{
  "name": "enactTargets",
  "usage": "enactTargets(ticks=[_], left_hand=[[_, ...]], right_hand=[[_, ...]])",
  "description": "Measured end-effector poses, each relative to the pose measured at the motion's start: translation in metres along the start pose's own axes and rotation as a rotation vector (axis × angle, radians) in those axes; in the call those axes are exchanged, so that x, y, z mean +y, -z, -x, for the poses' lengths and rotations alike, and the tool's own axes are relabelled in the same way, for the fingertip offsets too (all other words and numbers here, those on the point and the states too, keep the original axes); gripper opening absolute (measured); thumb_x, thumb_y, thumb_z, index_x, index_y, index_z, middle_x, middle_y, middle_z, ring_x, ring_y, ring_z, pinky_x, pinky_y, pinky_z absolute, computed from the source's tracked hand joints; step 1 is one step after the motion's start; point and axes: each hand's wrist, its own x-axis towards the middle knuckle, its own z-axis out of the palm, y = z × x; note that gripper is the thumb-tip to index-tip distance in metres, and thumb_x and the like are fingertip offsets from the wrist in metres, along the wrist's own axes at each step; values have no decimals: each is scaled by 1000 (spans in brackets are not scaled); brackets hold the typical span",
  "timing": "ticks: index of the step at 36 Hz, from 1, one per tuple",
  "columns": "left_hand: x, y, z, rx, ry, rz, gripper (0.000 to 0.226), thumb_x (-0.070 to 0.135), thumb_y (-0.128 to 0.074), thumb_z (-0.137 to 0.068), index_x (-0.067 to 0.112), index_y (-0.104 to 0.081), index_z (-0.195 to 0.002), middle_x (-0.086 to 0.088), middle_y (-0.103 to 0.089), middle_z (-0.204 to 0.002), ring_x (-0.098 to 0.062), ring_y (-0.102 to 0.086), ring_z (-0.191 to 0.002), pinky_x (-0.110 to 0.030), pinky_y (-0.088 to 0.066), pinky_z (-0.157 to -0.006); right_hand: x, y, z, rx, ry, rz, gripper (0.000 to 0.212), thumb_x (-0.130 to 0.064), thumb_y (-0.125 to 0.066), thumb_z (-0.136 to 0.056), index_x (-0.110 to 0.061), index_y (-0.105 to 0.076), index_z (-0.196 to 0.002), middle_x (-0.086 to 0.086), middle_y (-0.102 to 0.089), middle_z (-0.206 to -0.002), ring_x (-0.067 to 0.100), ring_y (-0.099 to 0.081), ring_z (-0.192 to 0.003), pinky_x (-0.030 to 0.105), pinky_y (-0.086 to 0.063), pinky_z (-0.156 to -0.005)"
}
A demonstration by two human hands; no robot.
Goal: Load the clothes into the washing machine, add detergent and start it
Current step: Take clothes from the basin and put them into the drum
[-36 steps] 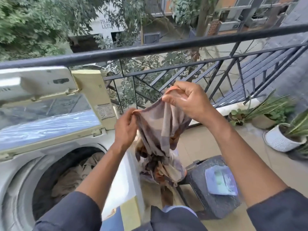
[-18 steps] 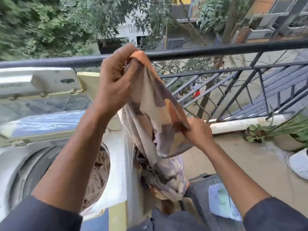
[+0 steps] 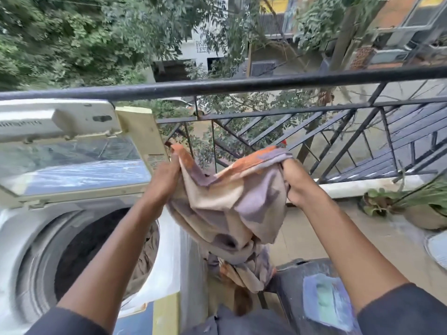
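Note:
A patterned cloth (image 3: pixel 232 204) in beige, purple and orange hangs spread between both hands, to the right of the washing machine. My left hand (image 3: pixel 164 180) grips its left top corner and my right hand (image 3: pixel 297 182) grips its right top corner. The cloth's lower end dangles beside the machine's right side. The top-loading washing machine (image 3: pixel 169 267) stands at the left with its lid (image 3: pixel 72 165) raised. Its drum (image 3: pixel 79 250) is open and brownish clothes (image 3: pixel 147 257) lie inside. A detergent packet (image 3: pixel 329 303) lies on a dark stool (image 3: pixel 290 286) at the lower right.
A black metal railing (image 3: pixel 242 84) runs across the balcony just beyond my hands. Potted plants (image 3: pixel 416 209) stand on the tiled floor at the right. A white pot's edge (image 3: pixel 437 247) shows at the far right. Trees and buildings lie beyond.
My left hand has come down from high above the railing and my right hand has risen, so the cloth is now stretched level between them instead of hanging from the left hand.

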Motion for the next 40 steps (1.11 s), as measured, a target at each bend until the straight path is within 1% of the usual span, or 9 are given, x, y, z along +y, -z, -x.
enactTargets(ticks=[4, 8, 11, 14, 18, 22, 33, 37, 40], left_hand=[[-14, 11, -1, -244, 69, 315, 46, 39, -71, -76, 13, -73, -114, -20, -75, -117, -45, -69, -111, -47, -51, -99], [-13, 10, 6, -658, -23, 604, 67, 23, -78, -81, -2, -56, -139, -28, -64, -130, -41, -63, -119, -52, -50, -105], [-7, -12, 15, -520, -208, 234, 67, 13, -83, -90, 12, -49, -148, -8, -70, -139, -22, -68, -127, -41, -55, -107], [-12, -31, 15, -269, -358, -111, 25, 18, -85, -92, 29, -74, -112, 6, -82, -106, -9, -77, -102, -39, -63, -88], [-15, -29, 9, -128, -350, 1, 10, 17, -73, -100, 26, -71, -104, 8, -78, -89, -29, -76, -88, -27, -58, -67], [-10, -16, 15, -139, -303, 120, 23, 3, -71, -100, 25, -72, -106, 25, -79, -91, 8, -72, -90, -14, -56, -79], [7, 3, 24, -333, -335, 275, 9, -5, -66, -98, 0, -73, -98, -5, -80, -95, -20, -76, -90, -29, -61, -84], [8, 7, 25, -345, -320, 286, 11, -4, -64, -99, 2, -73, -97, -6, -78, -97, -23, -74, -92, -32, -61, -87], [2, 14, 23, -299, -298, 251, 13, -1, -64, -101, 4, -76, -100, -7, -80, -101, -25, -75, -94, -33, -61, -85]], right_hand=[[-21, -23, 17, -94, 27, -159, 28, -8, -49, -104, -8, -69, -84, 3, -66, -57, 14, -63, -49, 22, -51, -49], [-41, -58, 43, -215, 76, -201, 42, -8, -70, -84, -3, -58, -124, 19, -68, -96, 31, -64, -82, 43, -56, -82], [-50, -83, 64, -361, 162, -145, 38, 6, -65, -82, -7, -53, -115, 20, -68, -98, 28, -68, -81, 40, -58, -75], [-53, -105, 80, -470, 265, 21, 44, 3, -61, -73, -8, -58, -116, 14, -68, -93, 25, -63, -83, 39, -52, -76], [-50, -107, 89, -455, 376, 220, 50, -6, -63, -71, -12, -64, -120, 12, -67, -98, 19, -63, -86, 37, -51, -80], [-36, -79, 81, -414, 373, 272, 45, -7, -66, -80, -25, -66, -121, 10, -67, -118, 17, -65, -105, 41, -56, -96], [123, -24, -18, -416, 63, 1120, 84, -18, -75, -61, -42, -50, -138, -8, -55, -137, 22, -57, -124, 46, -52, -101], [149, -22, -14, -318, -4, 1277, 37, -31, -65, -90, -21, -67, -125, 13, -70, -128, 35, -64, -117, 36, -49, -82], [168, -7, -24, -197, -37, 1210, 35, -37, -52, -89, -20, -75, -109, 15, -74, -116, 38, -68, -107, 38, -51, -78]])
